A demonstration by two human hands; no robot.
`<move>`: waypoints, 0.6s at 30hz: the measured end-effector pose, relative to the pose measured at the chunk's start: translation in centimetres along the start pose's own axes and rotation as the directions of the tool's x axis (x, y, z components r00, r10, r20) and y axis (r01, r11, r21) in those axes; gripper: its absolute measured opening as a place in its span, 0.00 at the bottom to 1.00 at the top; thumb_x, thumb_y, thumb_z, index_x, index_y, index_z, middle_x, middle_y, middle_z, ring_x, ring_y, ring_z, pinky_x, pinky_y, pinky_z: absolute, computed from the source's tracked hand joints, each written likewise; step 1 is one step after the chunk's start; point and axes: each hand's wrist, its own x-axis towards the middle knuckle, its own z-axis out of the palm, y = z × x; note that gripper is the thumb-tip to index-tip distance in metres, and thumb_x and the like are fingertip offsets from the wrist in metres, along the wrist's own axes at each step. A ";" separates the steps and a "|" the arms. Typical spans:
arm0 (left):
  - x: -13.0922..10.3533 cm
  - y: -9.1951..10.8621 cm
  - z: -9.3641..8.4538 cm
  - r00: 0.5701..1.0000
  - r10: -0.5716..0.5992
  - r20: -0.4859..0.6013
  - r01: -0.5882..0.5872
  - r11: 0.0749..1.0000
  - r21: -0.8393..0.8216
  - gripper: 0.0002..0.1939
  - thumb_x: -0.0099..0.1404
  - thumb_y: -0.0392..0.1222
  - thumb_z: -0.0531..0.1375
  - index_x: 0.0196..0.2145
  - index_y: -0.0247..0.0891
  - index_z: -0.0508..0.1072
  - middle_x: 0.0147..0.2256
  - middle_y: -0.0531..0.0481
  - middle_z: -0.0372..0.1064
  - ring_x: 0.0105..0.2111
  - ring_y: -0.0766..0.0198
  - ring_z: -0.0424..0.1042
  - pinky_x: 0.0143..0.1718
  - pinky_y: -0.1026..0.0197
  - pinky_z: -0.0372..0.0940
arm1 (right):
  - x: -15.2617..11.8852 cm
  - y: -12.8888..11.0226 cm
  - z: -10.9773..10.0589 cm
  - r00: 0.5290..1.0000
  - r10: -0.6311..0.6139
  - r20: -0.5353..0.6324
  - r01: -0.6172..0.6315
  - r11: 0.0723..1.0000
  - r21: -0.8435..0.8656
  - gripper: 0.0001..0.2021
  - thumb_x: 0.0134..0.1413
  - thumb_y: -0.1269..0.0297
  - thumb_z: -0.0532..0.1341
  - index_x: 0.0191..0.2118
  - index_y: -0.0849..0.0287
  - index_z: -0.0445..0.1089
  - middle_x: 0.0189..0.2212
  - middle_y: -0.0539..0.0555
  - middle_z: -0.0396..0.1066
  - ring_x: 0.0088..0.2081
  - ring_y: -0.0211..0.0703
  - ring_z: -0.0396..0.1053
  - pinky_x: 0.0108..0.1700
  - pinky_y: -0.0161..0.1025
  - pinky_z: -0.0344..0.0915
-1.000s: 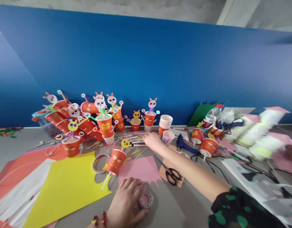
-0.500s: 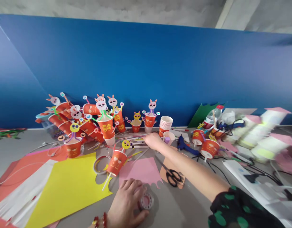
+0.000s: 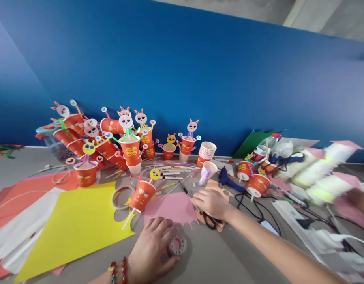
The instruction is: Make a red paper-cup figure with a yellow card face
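My left hand (image 3: 154, 246), with beaded bracelets at the wrist, rests on the grey table. Its fingers curl round the side of a small round disc with a dotted rim (image 3: 177, 245). My right hand (image 3: 211, 203) pinches a slim dark pen (image 3: 185, 190), which points away to the upper left. Below that hand, partly covered, are the black-handled scissors (image 3: 210, 221) on an orange paper sheet (image 3: 222, 190). A pink paper sheet (image 3: 171, 209) lies between my hands. Beyond my left hand, a red paper cup (image 3: 142, 196) with a yellow face lies tilted.
Decorated red cups (image 3: 131, 152) crowd the back left. A yellow sheet (image 3: 78, 228) and a tape roll (image 3: 122, 197) lie left. Behind stands a cup stack (image 3: 206, 152). A glue gun (image 3: 229, 182), power strip (image 3: 300, 227) and cables lie right; another person's hand (image 3: 358, 201) is at far right.
My right hand has come back from the pens at the rear to above the scissors, now with a dark pen in its fingers. My left hand stays on the disc. The view has shifted slightly.
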 end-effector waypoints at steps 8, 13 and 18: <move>0.0 0.2 -0.2 0.999 -0.034 0.034 0.033 0.999 0.001 0.25 0.55 0.43 0.67 0.51 0.45 0.70 0.52 0.46 0.69 0.50 0.48 0.66 0.51 0.47 0.63 | 4.2 -1.8 0.7 0.857 0.514 -0.039 -0.509 0.856 0.093 0.05 0.61 0.64 0.59 0.37 0.60 0.67 0.35 0.58 0.73 0.37 0.50 0.72 0.33 0.37 0.60; 0.1 0.2 -0.2 0.998 -0.042 0.054 0.042 0.999 -0.003 0.26 0.55 0.46 0.67 0.51 0.45 0.70 0.53 0.46 0.69 0.50 0.48 0.66 0.52 0.46 0.62 | 4.8 -2.1 0.4 0.823 0.564 -0.074 -0.544 0.818 0.188 0.03 0.61 0.70 0.55 0.37 0.60 0.65 0.34 0.59 0.73 0.36 0.49 0.72 0.33 0.36 0.59; 0.0 -0.2 0.2 0.999 -0.030 0.044 0.031 1.000 -0.005 0.26 0.55 0.46 0.67 0.52 0.45 0.69 0.54 0.47 0.68 0.52 0.48 0.65 0.53 0.46 0.61 | 3.3 -2.3 -0.8 0.837 0.537 -0.104 -0.469 0.803 0.368 0.07 0.68 0.64 0.47 0.40 0.56 0.60 0.30 0.51 0.70 0.31 0.42 0.70 0.33 0.34 0.63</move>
